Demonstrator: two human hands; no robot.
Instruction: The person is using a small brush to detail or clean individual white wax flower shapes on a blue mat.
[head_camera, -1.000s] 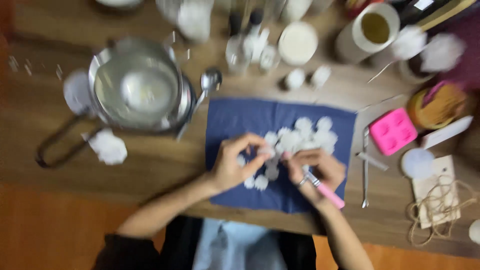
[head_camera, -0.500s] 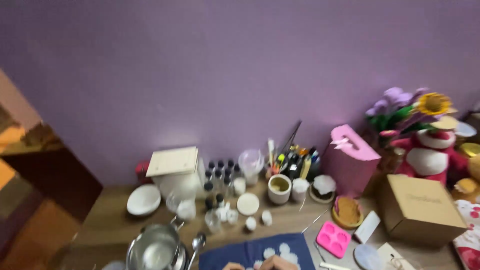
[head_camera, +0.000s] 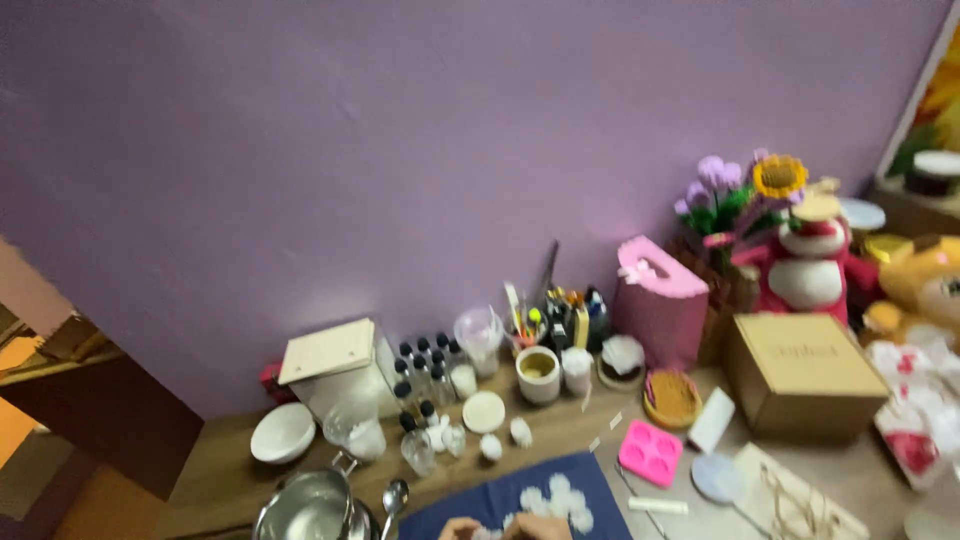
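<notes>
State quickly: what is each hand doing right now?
Left hand: only its top shows at the picture's bottom edge; grip cannot be told.
Right hand: resting on the navy cloth; grip cannot be told.

Dim, warm indoor light, brightest on the purple wall (head_camera: 400, 180) just above the white box with the wooden lid (head_camera: 335, 372) and fading toward the upper corners. Soft, short shadows behind the bottles and cups to the right of that box. Motion blur throughout, no sharp edge anywhere; heaviest at the bottom edge, below the box. Faint glare on the steel pot (head_camera: 308, 508) beneath it.
</notes>
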